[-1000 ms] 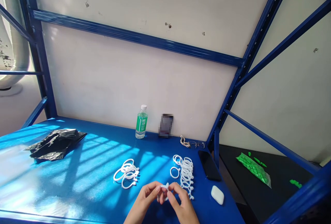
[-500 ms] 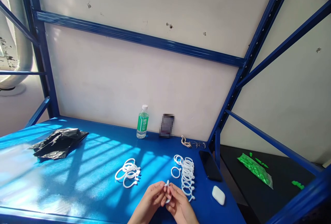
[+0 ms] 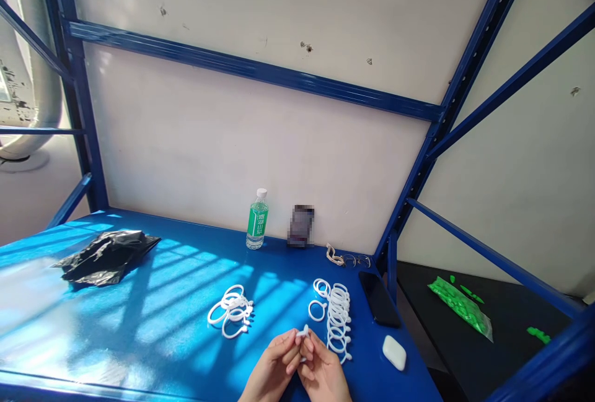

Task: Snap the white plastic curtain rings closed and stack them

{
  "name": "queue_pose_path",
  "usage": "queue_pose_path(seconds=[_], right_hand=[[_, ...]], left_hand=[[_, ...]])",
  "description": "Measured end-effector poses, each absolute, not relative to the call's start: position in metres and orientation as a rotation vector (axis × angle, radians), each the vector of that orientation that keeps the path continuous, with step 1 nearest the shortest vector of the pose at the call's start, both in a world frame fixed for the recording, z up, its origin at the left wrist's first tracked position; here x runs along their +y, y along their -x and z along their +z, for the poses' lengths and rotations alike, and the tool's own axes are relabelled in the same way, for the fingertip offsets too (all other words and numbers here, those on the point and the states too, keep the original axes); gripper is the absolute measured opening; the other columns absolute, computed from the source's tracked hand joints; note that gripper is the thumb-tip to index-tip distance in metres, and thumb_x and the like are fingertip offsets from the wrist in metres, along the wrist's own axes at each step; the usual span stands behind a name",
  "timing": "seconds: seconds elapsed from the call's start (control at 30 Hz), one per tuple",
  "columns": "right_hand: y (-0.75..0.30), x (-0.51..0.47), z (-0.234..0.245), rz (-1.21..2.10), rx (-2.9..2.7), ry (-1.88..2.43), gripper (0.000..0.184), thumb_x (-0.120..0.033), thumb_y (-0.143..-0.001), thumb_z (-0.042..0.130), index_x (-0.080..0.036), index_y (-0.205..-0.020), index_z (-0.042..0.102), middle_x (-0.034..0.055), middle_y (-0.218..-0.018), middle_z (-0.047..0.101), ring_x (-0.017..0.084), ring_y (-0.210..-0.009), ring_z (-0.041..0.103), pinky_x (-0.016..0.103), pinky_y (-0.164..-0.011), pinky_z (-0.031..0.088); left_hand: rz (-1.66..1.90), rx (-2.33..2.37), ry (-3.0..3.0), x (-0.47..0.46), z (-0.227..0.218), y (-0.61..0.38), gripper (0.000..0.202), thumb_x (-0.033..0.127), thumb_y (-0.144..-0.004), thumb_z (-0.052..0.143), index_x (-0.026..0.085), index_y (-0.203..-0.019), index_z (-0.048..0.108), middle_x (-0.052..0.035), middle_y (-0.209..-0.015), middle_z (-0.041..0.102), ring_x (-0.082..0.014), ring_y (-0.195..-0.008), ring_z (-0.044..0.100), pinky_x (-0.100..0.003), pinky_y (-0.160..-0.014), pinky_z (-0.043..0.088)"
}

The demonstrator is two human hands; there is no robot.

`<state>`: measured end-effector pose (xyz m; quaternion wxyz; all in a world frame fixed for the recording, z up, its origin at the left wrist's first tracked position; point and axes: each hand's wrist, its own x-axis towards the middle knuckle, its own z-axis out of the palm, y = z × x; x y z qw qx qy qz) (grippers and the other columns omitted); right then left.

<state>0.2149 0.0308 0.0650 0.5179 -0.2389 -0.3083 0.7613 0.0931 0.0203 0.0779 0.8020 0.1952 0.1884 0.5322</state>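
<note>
Near the front of the blue table, my left hand [image 3: 279, 362] and my right hand [image 3: 321, 365] meet, fingers closed around one white plastic ring [image 3: 303, 332]. Its knobbed end pokes up between the fingertips; most of the loop is hidden by the fingers. Just beyond my right hand lies an overlapping row of white rings [image 3: 339, 315]. Beside that row are a separate white ring [image 3: 317, 310] and a small cluster of rings [image 3: 321, 287]. To the left of my hands rests a loose pile of similar white rings [image 3: 231, 310].
A water bottle [image 3: 257, 219] and a blurred-out upright object [image 3: 300, 226] stand by the wall. Glasses [image 3: 357, 261], a black phone [image 3: 379, 298] and a white case [image 3: 394, 352] lie right. A black plastic bag [image 3: 109, 256] sits left. Blue frame posts [image 3: 418, 166] rise behind.
Both hands stay on the ring and have shifted slightly to the right. The ring's visible end leans more sideways between the fingertips. The whole view has moved very slightly.
</note>
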Motion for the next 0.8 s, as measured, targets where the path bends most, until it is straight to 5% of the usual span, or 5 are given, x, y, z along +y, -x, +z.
queue_pose_path(seconds=[0.2, 0.3, 0.43, 0.53, 0.8], right_hand=[[-0.213, 0.030, 0.072, 1.817, -0.737, 0.552, 0.055, -0.056, -0.064, 0.092, -0.019, -0.057, 0.051, -0.0084, -0.061, 0.033, 0.007, -0.051, 0.021, 0.016, -0.045, 0.025], [-0.217, 0.028, 0.075, 1.696, -0.905, 0.693, 0.048, -0.061, -0.070, 0.084, -0.019, -0.065, 0.062, -0.0038, -0.065, 0.049, 0.008, -0.053, 0.037, 0.019, -0.047, 0.036], [-0.230, 0.028, 0.070, 0.995, -1.480, 1.009, 0.035, -0.054, -0.092, 0.064, -0.023, -0.103, 0.077, 0.0101, -0.110, 0.073, 0.025, -0.091, 0.068, 0.034, -0.074, 0.058], [-0.241, 0.034, 0.057, 0.226, -1.774, 1.154, 0.035, -0.035, -0.101, 0.051, -0.029, -0.131, 0.068, 0.0095, -0.132, 0.071, 0.031, -0.121, 0.064, 0.042, -0.095, 0.056], [-0.242, 0.045, 0.038, -0.494, -1.920, 1.158, 0.035, -0.025, -0.102, 0.044, -0.028, -0.133, 0.061, 0.0090, -0.103, 0.080, 0.031, -0.093, 0.072, 0.040, -0.079, 0.053]], left_hand=[[1.205, 0.348, -0.295, 0.020, 0.077, -0.095, 0.042, 0.037, -0.048, 0.103, 0.014, -0.066, 0.073, 0.0123, -0.045, 0.035, -0.0029, -0.045, 0.029, -0.016, -0.050, 0.037], [1.248, 0.446, -0.358, 0.022, 0.080, -0.091, 0.044, 0.043, -0.049, 0.102, 0.014, -0.064, 0.071, 0.0078, -0.051, 0.048, -0.0052, -0.048, 0.037, -0.020, -0.054, 0.040], [1.351, 0.738, -0.817, 0.023, 0.089, -0.071, 0.050, 0.065, -0.066, 0.085, 0.018, -0.066, 0.070, 0.0024, -0.060, 0.056, -0.0126, -0.056, 0.047, -0.027, -0.059, 0.041], [1.500, 1.113, -1.317, 0.025, 0.096, -0.049, 0.043, 0.063, -0.084, 0.068, 0.022, -0.071, 0.071, -0.0020, -0.069, 0.064, -0.0204, -0.069, 0.056, -0.032, -0.069, 0.046], [1.662, 1.756, -1.861, 0.038, 0.086, 0.001, 0.024, 0.035, -0.092, 0.051, 0.027, -0.081, 0.071, -0.0092, -0.089, 0.071, -0.0322, -0.090, 0.065, -0.046, -0.080, 0.052]])
